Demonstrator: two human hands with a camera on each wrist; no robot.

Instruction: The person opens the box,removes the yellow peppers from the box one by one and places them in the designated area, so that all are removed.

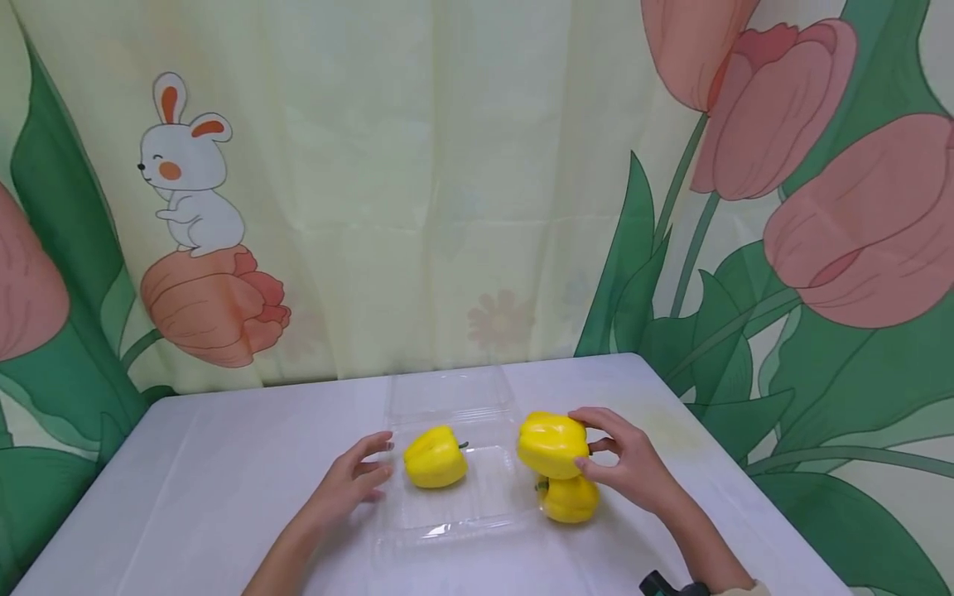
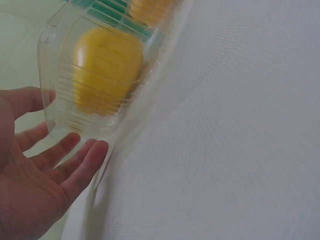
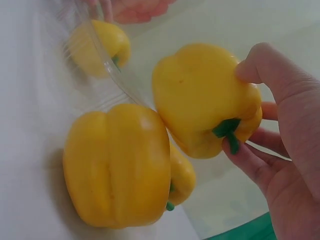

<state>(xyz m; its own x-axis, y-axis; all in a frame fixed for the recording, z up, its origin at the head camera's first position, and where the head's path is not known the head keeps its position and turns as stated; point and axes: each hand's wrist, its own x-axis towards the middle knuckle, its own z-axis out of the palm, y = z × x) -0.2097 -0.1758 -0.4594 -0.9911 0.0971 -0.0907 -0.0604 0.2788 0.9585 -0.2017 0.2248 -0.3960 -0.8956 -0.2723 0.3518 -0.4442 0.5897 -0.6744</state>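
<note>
A clear plastic clamshell box point(image 1: 492, 484) lies on the table, its lid point(image 1: 447, 393) folded back toward the curtain. Inside it rests one yellow bell pepper point(image 1: 436, 458) with a green stem. My left hand point(image 1: 354, 476) is at the box's left side, fingers spread, fingertips at its wall point(image 2: 55, 65). Between thumb and fingers, my right hand point(image 1: 622, 459) holds a second yellow bell pepper point(image 1: 553, 444) above the box's right edge. Another yellow bell pepper point(image 3: 117, 165) lies on the table beneath it. Behind that, a further one point(image 3: 182, 175) shows partly in the right wrist view.
A white cloth covers the table point(image 1: 246, 463). Behind it hangs a curtain point(image 1: 373, 207) printed with tulips and a rabbit. A dark device point(image 1: 667, 583) sits by the right wrist.
</note>
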